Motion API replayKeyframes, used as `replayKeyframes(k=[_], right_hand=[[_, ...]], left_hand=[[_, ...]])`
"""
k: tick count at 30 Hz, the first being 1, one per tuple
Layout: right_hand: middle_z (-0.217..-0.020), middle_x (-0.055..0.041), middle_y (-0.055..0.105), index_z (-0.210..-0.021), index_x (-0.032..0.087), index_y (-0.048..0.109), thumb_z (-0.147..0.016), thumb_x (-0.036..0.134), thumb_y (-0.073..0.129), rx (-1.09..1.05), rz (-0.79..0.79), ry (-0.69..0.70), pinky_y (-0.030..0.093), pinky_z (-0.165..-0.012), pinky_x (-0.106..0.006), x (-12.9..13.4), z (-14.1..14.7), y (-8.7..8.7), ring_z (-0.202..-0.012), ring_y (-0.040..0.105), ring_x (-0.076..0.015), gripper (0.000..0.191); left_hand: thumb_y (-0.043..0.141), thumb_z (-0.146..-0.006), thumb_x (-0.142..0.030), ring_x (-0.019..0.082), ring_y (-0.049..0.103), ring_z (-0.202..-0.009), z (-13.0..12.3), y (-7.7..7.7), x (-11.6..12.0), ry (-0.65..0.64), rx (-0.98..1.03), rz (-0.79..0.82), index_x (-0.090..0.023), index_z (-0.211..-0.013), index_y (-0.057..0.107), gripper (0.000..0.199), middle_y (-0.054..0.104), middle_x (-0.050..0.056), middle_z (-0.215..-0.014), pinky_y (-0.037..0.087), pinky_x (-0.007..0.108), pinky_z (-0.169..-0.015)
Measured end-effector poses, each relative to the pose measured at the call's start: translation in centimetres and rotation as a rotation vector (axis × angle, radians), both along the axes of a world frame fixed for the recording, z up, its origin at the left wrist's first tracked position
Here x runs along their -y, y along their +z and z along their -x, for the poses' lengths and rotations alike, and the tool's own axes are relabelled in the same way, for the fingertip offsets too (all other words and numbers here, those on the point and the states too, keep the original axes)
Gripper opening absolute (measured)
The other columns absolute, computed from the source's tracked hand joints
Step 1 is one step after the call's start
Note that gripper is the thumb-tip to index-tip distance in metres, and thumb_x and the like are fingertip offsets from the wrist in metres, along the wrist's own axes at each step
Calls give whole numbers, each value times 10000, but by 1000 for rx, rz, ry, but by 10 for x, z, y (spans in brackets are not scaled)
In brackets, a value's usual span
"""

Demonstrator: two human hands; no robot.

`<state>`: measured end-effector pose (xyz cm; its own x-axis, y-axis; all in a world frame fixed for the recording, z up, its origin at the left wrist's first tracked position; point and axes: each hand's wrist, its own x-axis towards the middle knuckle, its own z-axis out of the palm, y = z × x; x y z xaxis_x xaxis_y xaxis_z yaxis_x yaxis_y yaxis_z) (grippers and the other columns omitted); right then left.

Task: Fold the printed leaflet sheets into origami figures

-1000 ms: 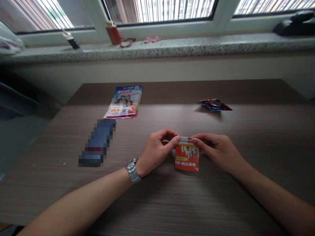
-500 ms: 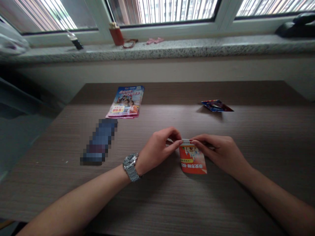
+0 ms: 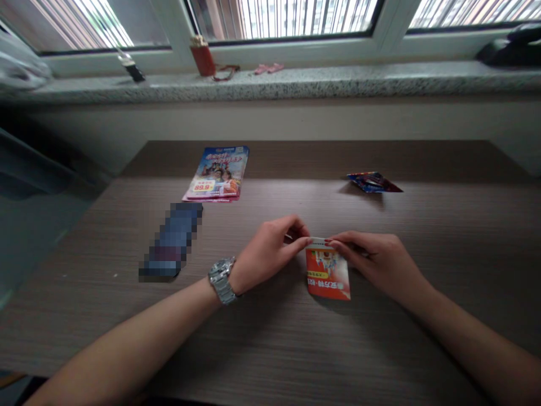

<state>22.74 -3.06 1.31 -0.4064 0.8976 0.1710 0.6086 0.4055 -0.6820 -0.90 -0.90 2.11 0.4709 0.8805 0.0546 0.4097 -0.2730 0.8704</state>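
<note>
Above the table, left hand and right hand pinch the paper's top edge between their fingers; the leaflets lie beyond the phone.

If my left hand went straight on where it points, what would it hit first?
Probably your right hand, which pinches the same orange paper just across from it, though depth is hard to judge.

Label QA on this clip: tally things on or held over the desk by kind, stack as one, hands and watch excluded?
Flyer stack: 1
Loose printed papers: 2 (orange-red one in left hand and right hand; folded blue-red one)
Dark pixelated object: 1
Total: 4
</note>
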Motion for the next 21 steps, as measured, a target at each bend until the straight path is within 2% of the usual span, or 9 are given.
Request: replayKeyframes(k=[5,10,14,21], right_hand=[[-867,7,797,-982,233,757,-972,325,597,-114,89,-71,519,-606,-217,2,-1,1,-704,720,-146,186],[-868,0,799,-953,240,765,-960,350,607,-162,96,-119,526,-592,-228,3,0,1,-697,719,-157,192],[-841,-5,796,-948,244,769,-959,380,602,-139,90,-127,514,-559,-250,4,0,2,-665,710,-168,216],[-860,-30,801,-948,237,778,-947,408,606,-168,138,-140,536,-570,-280,5,1,4,-692,723,-200,243]], left_hand=[[688,-920,-317,120,648,-853,-4,-9,2,74,264,120,-160,-987,621,183,675,21,-936,532,216,-760],[672,-928,-366,131,666,-841,-7,-9,7,58,351,268,-142,-962,665,226,704,38,-912,546,215,-748],[698,-911,-357,129,668,-835,-8,-10,9,89,386,236,-141,-924,684,217,716,33,-896,535,211,-761],[688,-911,-388,160,690,-828,-7,-10,12,146,336,202,-139,-944,726,254,747,58,-916,557,244,-756]])
